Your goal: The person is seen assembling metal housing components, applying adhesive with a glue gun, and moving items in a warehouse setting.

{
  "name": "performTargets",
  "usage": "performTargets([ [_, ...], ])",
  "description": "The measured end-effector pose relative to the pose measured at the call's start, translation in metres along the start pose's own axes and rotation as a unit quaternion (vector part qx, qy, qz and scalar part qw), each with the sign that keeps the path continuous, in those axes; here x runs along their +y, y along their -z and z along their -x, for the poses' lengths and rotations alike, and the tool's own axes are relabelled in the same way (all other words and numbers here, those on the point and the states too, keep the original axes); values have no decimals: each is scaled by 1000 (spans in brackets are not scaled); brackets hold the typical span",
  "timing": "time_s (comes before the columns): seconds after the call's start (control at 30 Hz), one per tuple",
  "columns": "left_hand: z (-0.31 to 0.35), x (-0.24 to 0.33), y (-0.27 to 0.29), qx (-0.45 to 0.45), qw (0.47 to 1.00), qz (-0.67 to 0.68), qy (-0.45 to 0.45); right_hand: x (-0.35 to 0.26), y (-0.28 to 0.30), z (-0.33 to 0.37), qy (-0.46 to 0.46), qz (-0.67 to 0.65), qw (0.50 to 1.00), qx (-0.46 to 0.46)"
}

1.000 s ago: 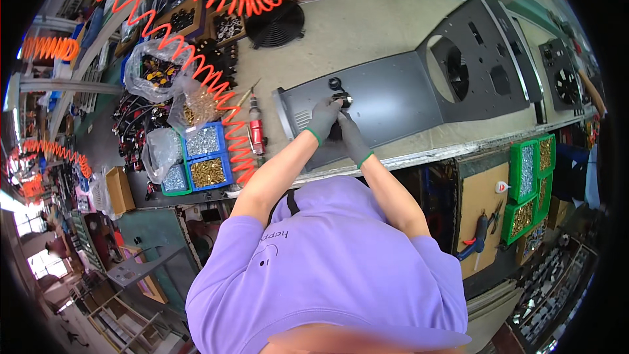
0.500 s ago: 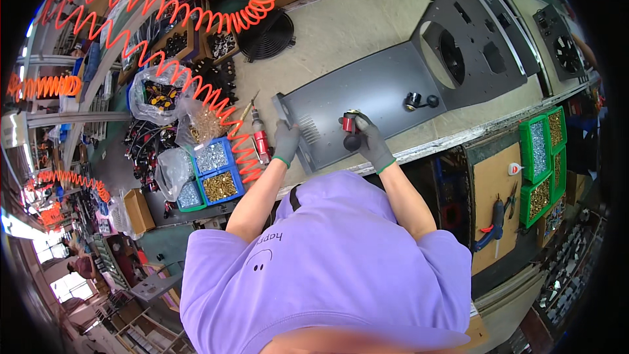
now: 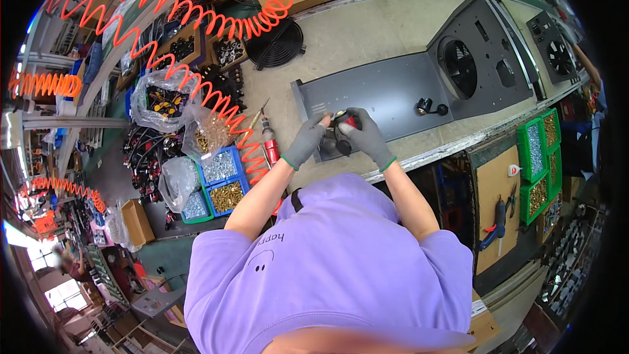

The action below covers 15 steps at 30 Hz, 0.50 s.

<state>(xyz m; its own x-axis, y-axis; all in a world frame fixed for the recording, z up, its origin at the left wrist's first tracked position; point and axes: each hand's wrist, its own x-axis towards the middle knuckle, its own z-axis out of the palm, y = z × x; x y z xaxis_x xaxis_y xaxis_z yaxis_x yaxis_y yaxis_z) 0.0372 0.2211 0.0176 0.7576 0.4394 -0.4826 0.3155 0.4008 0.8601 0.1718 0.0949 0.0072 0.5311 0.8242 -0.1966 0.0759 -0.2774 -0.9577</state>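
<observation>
In front of me both gloved hands meet over a small red-and-black part with a rounded black end [image 3: 343,147]. My right hand [image 3: 369,140] is closed around its red side. My left hand [image 3: 306,141] has its fingers closed on the part's other side; the fingers partly hide it. Beneath lies a bent grey sheet-metal panel [image 3: 383,85], its upright section at the right with a round opening and a black fan [image 3: 458,69]. A similar small black part [image 3: 430,107] rests on the panel, right of my hands.
Left of the panel lies a red-handled power screwdriver [image 3: 270,147]. Coiled orange air hoses [image 3: 196,88] hang above that side. Blue bins [image 3: 223,170] of screws stand at the left, green bins [image 3: 540,157] at the right. A round black grille [image 3: 278,46] lies behind.
My left hand has left the panel's left edge and come to the part in my right hand. The panel appears shifted and turned slightly to the right.
</observation>
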Motion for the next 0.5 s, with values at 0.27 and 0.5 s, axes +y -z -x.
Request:
performTargets([
  [0.27,27,-13,-21,73,996,25,-54,-6,-13,3,-145,-497,855,-29],
  [0.5,23,-21,-21,150,960,-163,-172,-5,-28,12,-118,-301,946,28],
])
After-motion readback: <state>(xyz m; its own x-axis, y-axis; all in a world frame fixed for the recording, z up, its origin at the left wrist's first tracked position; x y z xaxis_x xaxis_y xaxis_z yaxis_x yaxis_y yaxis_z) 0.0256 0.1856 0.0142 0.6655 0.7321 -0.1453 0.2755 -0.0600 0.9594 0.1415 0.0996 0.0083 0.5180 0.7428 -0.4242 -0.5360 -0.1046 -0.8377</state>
